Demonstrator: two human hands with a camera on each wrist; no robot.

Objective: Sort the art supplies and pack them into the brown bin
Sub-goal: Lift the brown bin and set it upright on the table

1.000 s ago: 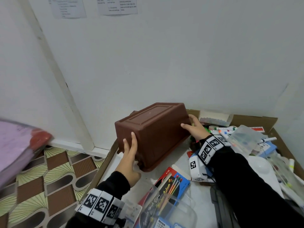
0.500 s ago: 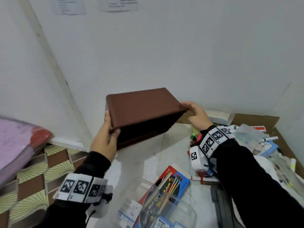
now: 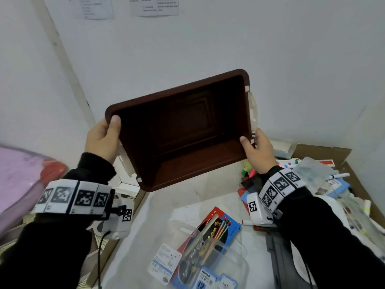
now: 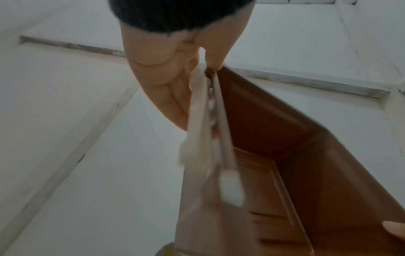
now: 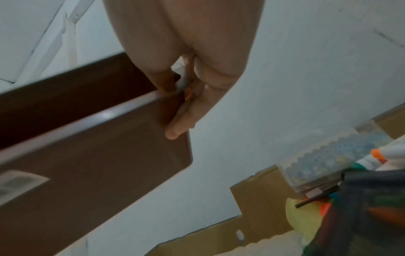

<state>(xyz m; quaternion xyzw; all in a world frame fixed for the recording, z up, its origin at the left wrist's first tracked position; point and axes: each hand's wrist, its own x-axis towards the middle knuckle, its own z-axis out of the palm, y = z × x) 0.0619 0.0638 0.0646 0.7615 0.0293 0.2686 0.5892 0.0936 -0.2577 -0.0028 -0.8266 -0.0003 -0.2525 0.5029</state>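
one brown bin, two hands, two wall papers

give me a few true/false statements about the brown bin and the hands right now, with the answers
1. Both hands hold the brown bin off the table. True: the left hand and right hand grip opposite ends of its rim.
2. The bin already holds art supplies. False: its inside shows nothing in it.
3. The bin's opening faces the wall. False: it tilts toward the person, and the inner floor shows.
4. A colored pencil pack lies on the table below the bin. True.
5. The right hand holds a marker. False: it grips only the bin; the markers lie in the cardboard box.
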